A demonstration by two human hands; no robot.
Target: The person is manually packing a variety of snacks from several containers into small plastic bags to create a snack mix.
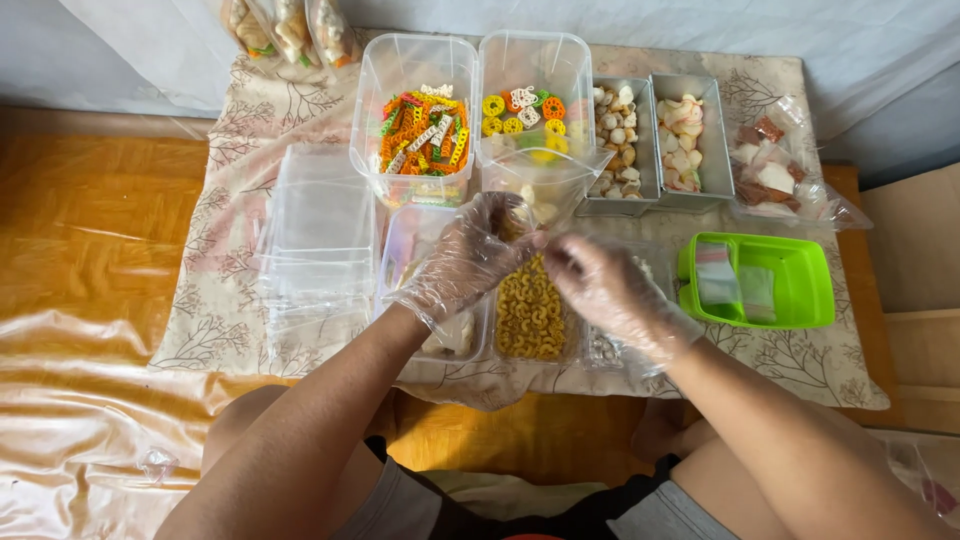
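Our left hand (470, 255) and right hand (610, 290), both in thin gloves, pinch a small clear bag (545, 180) over the tray of yellow curly snacks (530, 310) — it could slip and spill. Behind it, one clear tub (415, 115) holds striped sticks, another clear tub (533, 100) holds colourful rings, and the green basket (800, 285) holds little packets.

Low wooden surface (90, 220) seen, orange-brown, lit brightly from left, glare streaks shown on grain. Surface covered in middle by pale cloth (230, 290) printed with brown branch pattern. Shiny cream satin sheet (70, 400) spread at lower left, creased, sheen caught by light. Grey-white wall (880, 60) seen behind, hung with white fabric (150, 40). Tan board (915, 260) seen at right edge.
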